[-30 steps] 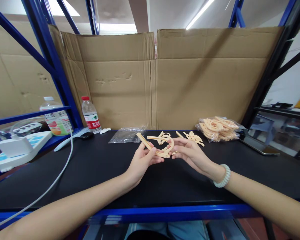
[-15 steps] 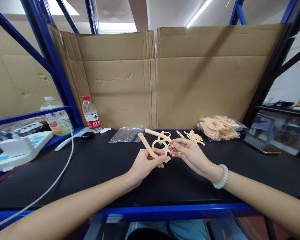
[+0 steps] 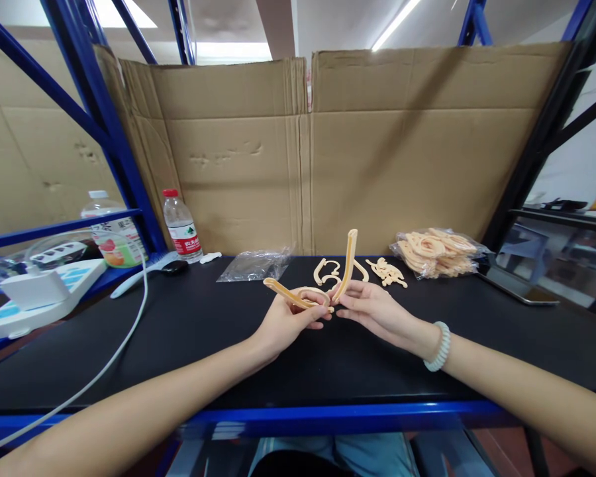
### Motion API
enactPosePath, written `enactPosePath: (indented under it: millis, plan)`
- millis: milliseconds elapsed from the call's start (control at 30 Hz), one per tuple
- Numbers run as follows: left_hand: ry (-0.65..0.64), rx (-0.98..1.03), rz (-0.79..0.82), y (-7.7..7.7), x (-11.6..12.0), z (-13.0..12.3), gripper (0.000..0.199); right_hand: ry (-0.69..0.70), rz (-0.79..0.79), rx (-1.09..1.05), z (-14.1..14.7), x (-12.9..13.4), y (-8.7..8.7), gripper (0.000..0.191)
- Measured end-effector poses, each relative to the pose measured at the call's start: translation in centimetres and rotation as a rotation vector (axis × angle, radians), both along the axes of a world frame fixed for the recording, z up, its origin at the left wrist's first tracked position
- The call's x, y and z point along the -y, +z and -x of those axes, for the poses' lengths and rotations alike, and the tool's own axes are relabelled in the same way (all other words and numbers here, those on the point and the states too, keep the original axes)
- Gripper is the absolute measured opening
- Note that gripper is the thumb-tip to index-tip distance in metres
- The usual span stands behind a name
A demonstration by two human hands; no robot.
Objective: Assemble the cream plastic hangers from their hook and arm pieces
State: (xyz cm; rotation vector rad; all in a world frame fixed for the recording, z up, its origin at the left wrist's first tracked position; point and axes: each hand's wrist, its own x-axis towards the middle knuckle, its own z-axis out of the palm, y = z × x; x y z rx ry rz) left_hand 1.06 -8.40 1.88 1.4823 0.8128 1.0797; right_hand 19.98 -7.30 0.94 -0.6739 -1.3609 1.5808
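Running below the fingers, nearest to the body, is the blue metal edge (image 3: 347,421) of a black flat table top (image 3: 298,377). Around the right wrist, behind its fingers, sits a pale green coiled band (image 3: 442,346).

The left hand (image 3: 284,322) has its thumb and fingers clamped on a beige piece with a long arm and a round curve (image 3: 289,295); the arm sticks out above the thumb, toward the left, and the curve lies at the fingertips. The right hand (image 3: 377,307) pinches the lower end of a slender beige strip (image 3: 349,262), which rises almost upright above its fingertips. The fingertips of both hands are near each other, and both pieces are above the table. Whether these two pieces are joined, I cannot tell, because the fingers cover that place.

Just beyond the fingertips lie some thin curved beige pieces (image 3: 319,267), and behind the right fingers one bent beige piece (image 3: 363,269) is partly hidden. Farther to the right of them is a small beige openwork cluster (image 3: 387,271). Beyond the left fingers rests a crumpled clear plastic bag (image 3: 252,265); far right of the right fingers, a clear bag filled with beige pieces (image 3: 434,253). Farthest stand brown cardboard panels (image 3: 402,152).
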Motion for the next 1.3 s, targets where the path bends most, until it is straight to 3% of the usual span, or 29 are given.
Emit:
enactPosePath:
  millis: [267, 467, 800, 1100, 1300]
  plan:
    - [-0.037, 0.022, 0.027, -0.1, -0.3, 0.0, 0.014, 0.035, -0.174, 0.101, -0.4, -0.6, -0.7, 0.022]
    - [-0.053, 0.073, 0.027, -0.4, -0.1, -0.2, 0.011, -0.014, -0.219, 0.203, 0.0, -0.1, -0.1, 0.017]
    - [0.057, 0.211, 0.057, -0.9, 0.3, -0.4, 0.020, -0.135, -0.346, 0.177, 1.1, 0.4, -0.5, 0.012]
    - [0.088, 0.231, 0.139, -1.1, 0.1, -0.4, 0.028, -0.236, -0.344, 0.164, 1.7, 0.4, -1.2, 0.020]
    - [0.089, 0.140, 0.154, -1.0, -0.2, -0.3, 0.030, -0.251, -0.341, 0.181, 2.0, 0.2, -1.6, 0.023]
